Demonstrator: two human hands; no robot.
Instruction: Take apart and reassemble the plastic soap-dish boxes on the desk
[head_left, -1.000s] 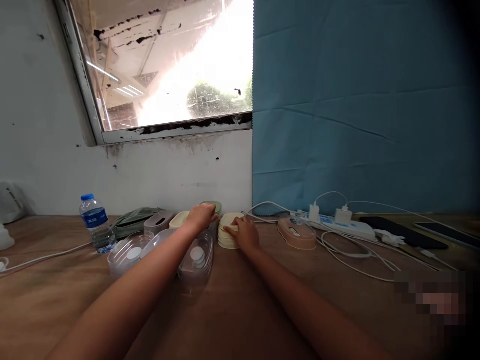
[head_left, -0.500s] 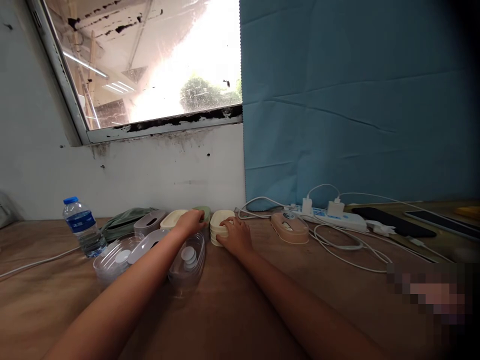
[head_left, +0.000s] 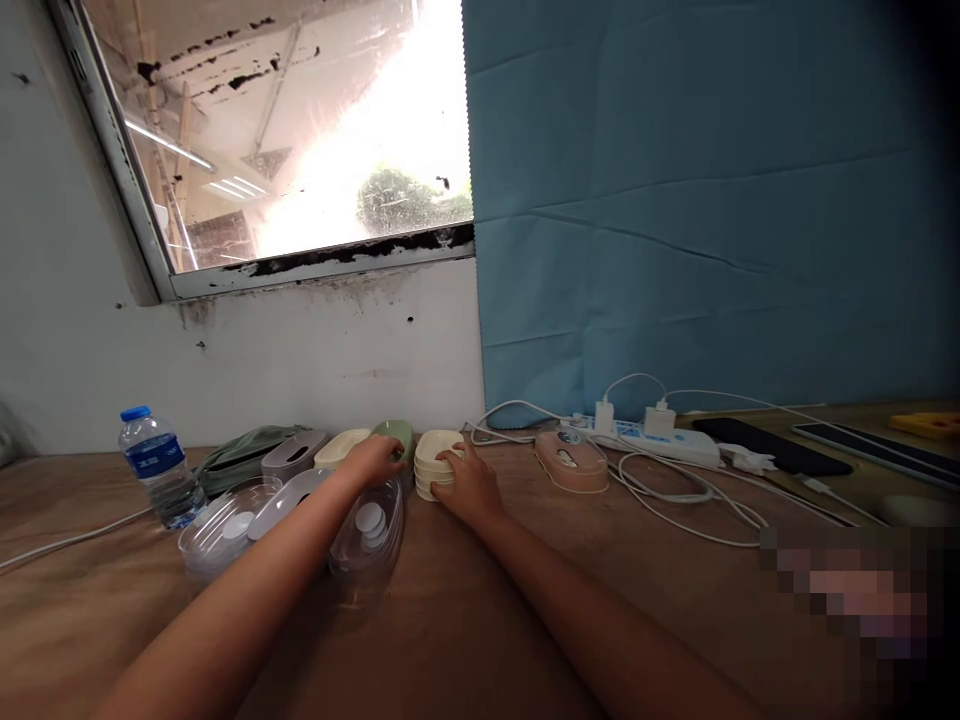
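My left hand (head_left: pixel 373 460) reaches over the front of a green oval tray (head_left: pixel 396 432), its fingers curled at the tray's near edge; what lies under the fingertips is partly hidden. Just right of it, my right hand (head_left: pixel 471 484) has thumb and fingers closed against the right side of a stack of cream trays (head_left: pixel 438 446). Another cream tray (head_left: pixel 342 446) sits behind my left wrist. Below my left forearm are clear plastic oval lids (head_left: pixel 387 540) with white round caps (head_left: pixel 369 518). A pale lilac piece (head_left: pixel 279 504) is partly covered by the forearm.
A water bottle (head_left: pixel 159 466) stands at the left beside a green cloth pouch (head_left: pixel 241 452) and a mauve tray (head_left: pixel 294 454). Rightward lie a pinkish oval case (head_left: pixel 571 464), tangled white cables (head_left: pixel 675 492), a power strip (head_left: pixel 675 446) and a dark phone-like slab (head_left: pixel 772 446). A wall closes off the back.
The whole view has shifted slightly down and to the left. My left fingers have dipped a little at the green tray, showing more of its rim. My right hand stays at the cream stack.
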